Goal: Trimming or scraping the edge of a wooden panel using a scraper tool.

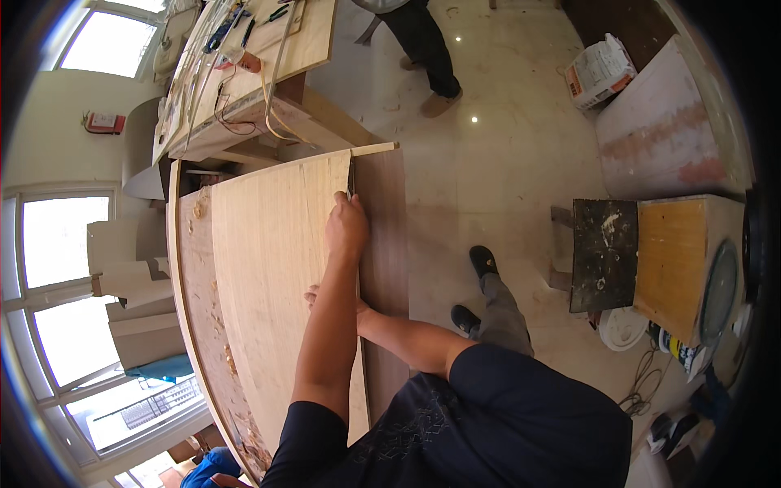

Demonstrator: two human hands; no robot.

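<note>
A pale wooden panel (272, 244) lies on a framed bench in front of me. My left hand (347, 225) is closed at the panel's right edge, near its far corner. A thin dark shape shows at its fingertips, but I cannot make out what it is. My right forearm reaches in from the right and passes beneath my left forearm. Only a few fingertips of my right hand (312, 296) show past the left forearm, slightly apart on the panel's surface. A brown board (384, 236) runs along the right side of the panel.
Wood shavings (229, 358) lie along the bench's left strip. Beyond stands a workbench (313, 41) with tools, a cup and cables. Another person's legs (427, 49) are at the far side. To the right are a dark stained stool (604, 256) and a white sack (600, 71).
</note>
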